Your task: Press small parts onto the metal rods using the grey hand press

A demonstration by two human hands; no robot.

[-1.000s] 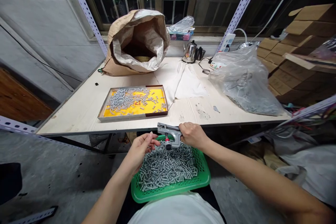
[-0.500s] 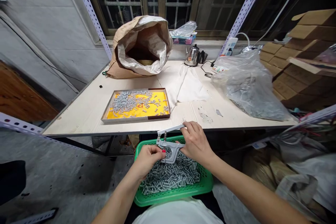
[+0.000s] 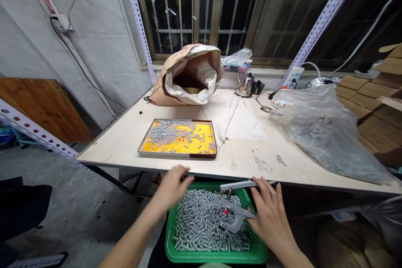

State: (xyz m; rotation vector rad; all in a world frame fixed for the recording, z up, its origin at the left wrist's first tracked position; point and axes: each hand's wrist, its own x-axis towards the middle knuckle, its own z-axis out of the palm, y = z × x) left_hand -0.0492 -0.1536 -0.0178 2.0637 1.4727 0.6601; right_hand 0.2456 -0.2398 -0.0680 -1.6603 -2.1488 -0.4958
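Green basket [image 3: 216, 257] below table [image 3: 125, 142] — right hand [image 3: 270, 213] holds pliers [image 3: 234, 215], lying crosswise, nose left — left hand [image 3: 171, 186] open

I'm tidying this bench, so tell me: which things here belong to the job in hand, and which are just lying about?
In use: hand press in right hand; green basket of metal pieces; yellow tray, left hand near it.
Lying about: paper sack, kettle, plastic bag, white cloth.

Open paper sack [image 3: 191, 75], yellow tray [image 3: 163, 154], steel kettle [image 3: 246, 85], clear plastic bag [image 3: 326, 130], white cloth [image 3: 241, 119]
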